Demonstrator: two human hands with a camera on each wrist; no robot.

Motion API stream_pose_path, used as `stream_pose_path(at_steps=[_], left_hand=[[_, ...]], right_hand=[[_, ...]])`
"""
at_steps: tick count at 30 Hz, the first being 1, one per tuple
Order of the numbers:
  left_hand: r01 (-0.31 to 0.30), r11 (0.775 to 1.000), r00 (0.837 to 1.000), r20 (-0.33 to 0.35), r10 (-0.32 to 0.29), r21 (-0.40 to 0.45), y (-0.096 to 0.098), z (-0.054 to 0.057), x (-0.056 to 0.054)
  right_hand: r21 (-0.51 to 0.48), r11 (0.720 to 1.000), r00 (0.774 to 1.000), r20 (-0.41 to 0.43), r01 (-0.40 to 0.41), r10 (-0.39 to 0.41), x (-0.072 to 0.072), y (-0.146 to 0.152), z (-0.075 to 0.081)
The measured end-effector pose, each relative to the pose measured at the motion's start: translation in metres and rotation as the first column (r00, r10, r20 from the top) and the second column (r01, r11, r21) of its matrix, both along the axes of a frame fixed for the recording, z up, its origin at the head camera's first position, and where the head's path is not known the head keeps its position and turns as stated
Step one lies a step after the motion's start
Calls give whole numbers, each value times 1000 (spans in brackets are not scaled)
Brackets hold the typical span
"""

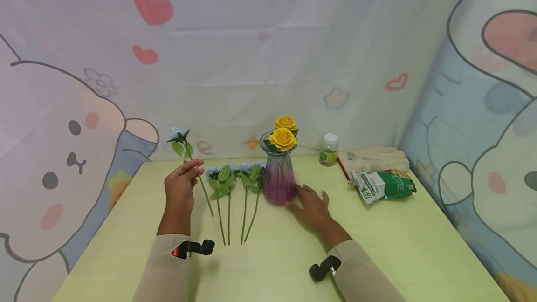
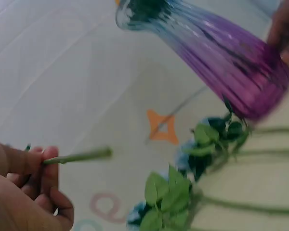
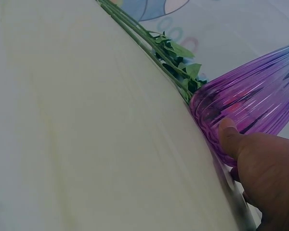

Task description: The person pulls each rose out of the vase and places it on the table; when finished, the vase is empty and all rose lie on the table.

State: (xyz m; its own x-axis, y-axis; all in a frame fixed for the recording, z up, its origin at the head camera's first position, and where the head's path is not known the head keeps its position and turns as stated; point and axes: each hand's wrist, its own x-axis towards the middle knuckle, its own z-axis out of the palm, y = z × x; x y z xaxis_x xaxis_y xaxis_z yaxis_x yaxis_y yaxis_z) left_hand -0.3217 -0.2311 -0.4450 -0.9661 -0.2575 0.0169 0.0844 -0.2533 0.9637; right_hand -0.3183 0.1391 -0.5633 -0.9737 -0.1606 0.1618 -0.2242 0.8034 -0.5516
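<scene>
My left hand (image 1: 181,181) pinches the stem of an artificial blue rose (image 1: 179,135), whose bloom points up above the fingers. Its lower stem (image 2: 82,157) sticks out past my fingertips in the left wrist view. Right of it stands a ribbed glass vase (image 1: 278,178), clear-blue at the rim and purple below, with two yellow roses (image 1: 283,139) in its mouth. Low on the vase's right side, my right hand (image 1: 312,209) holds the base, its thumb (image 3: 229,132) against the glass. Several more blue roses (image 1: 220,181) lie between the left hand and the vase, stems toward me.
Behind the vase to the right stands a white-capped jar (image 1: 329,150). Pale gloves (image 1: 377,158), a red stick (image 1: 342,168) and a green-and-white packet (image 1: 383,185) lie at the right. A printed cloth (image 1: 226,59) hangs behind the pale table (image 1: 268,274).
</scene>
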Motion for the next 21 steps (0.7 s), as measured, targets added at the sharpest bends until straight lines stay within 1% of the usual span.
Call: stream_pose_path(at_steps=[1,3,4,7,9,11,15,17,19,21], left_hand=[[29,997,999,25,-27,-68,-4,-4,1],[85,976,994,77,-71,-202,-11,-11,3],[110,957,991,105,-84,-268,-14,-15,3],[146,901,982,173,-80,-408,-21,-27,4],[152,874,979,195,-67,-462,-23,-34,4],[137,851,978,204,-36,-507,-24,-40,3],[94,789,980,195,34,-607,-26,-52,2],[84,762,981,186,48,-642,-28,-58,1],[89,749,983,180,41,-656,-30,-65,0],[93,752,984,174,30,-653,-32,-73,-2]], right_hand=[[-1,1000,1000,-2,3,-3,0,0,0],[-2,1000,1000,-6,3,-3,1,-1,0],[-3,1000,1000,-10,2,-3,0,-1,0],[0,1000,1000,-16,0,0,0,-1,-1],[4,1000,1000,-16,2,-2,-1,-1,-2],[5,1000,1000,-13,3,-3,-1,-1,-2],[-4,1000,1000,-4,3,-3,-1,0,-2],[-1,1000,1000,-5,4,-4,-1,0,-2],[-2,1000,1000,-2,6,-6,0,-1,-1],[-5,1000,1000,0,8,-8,0,-1,0]])
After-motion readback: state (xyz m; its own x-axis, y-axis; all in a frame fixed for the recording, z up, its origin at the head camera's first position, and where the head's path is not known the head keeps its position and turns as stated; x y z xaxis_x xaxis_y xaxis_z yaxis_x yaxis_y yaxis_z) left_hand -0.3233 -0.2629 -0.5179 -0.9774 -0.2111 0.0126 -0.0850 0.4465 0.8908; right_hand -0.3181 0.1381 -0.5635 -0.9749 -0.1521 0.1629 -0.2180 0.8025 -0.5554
